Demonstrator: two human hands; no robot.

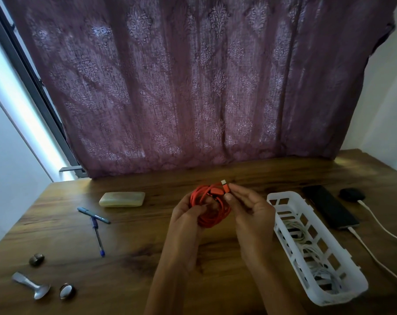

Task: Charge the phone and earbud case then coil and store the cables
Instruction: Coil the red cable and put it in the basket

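Behind the wooden tabletop point(63, 226) hung a purple patterned curtain point(193, 87). Above the middle of the tabletop, the left hand point(188, 214) held an orange coiled cable point(212, 208), its fingers curled through the loops. The right hand point(249, 212) pinched the cable's orange plug point(226, 188) between thumb and forefinger at the top of the coil. Just to the right stood a white slotted basket point(284, 198) with white cables point(306, 246) lying inside. Beyond it a dark phone point(329, 205) lay with a white cord point(375, 255) plugged into its near end, and a dark earbud case point(351, 194) had another white cord attached. Two pens point(95, 217) lay crossed at the left.
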